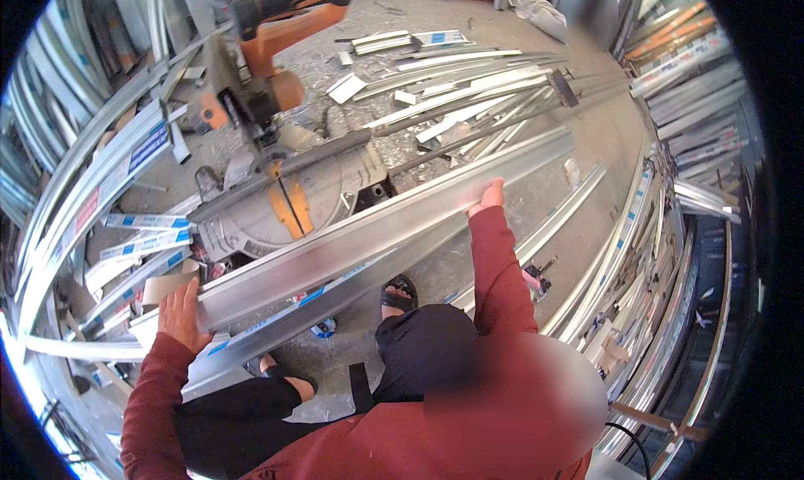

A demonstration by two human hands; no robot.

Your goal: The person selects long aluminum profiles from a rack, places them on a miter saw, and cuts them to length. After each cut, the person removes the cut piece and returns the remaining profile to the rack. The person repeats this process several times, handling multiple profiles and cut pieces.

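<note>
A long silver aluminium profile (352, 250) lies slantwise in front of me, along the near side of a mitre saw (265, 57). My left hand (183, 316) grips it near its left end, fingers over the upper edge. Farther right and higher, my right hand (487, 198) holds the same profile, its palm side partly hidden. The saw's orange and black head is raised above its grey round base (339, 183), where an orange insert (293, 212) shows. Below the held piece, a second profile with blue-marked film (289, 319) runs nearly parallel, above my sandalled feet.
Offcuts and metal strips (469, 95) litter the floor behind the saw. Bundled profiles (63, 220) curve along the left, and more long stock (624, 254) lies at the right beside a rack (712, 254). A pale sack (536, 12) lies at the back.
</note>
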